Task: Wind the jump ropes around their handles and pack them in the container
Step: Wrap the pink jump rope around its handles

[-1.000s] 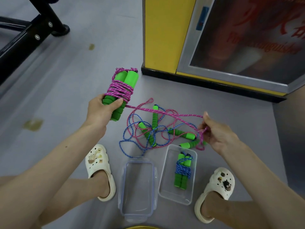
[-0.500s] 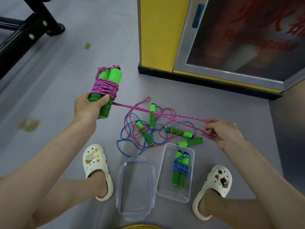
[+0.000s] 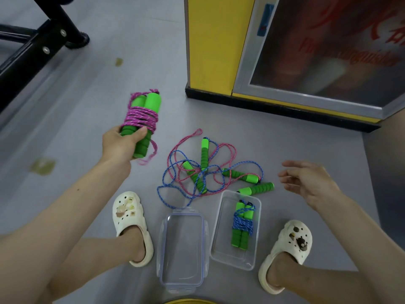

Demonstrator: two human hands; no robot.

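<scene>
My left hand (image 3: 119, 145) grips a pair of green foam handles (image 3: 144, 119) held up off the floor, with pink rope (image 3: 140, 118) wound round their middle and a short loose end dangling below. My right hand (image 3: 306, 183) hovers with fingers spread and holds nothing. On the floor between them lies a tangle of blue and pink ropes (image 3: 197, 172) with several green handles. The clear container (image 3: 235, 255) by my right foot holds a blue-wound jump rope (image 3: 242, 224).
The container's clear lid (image 3: 183, 275) lies flat between my two white clogs (image 3: 129, 218) (image 3: 289, 246). A yellow cabinet with a glass door (image 3: 219, 44) stands behind the ropes. A black metal frame (image 3: 32, 47) crosses the far left.
The pink rope that ran taut from the handles to my right hand is now let go; its end hangs slack under my left hand. My right hand has opened.
</scene>
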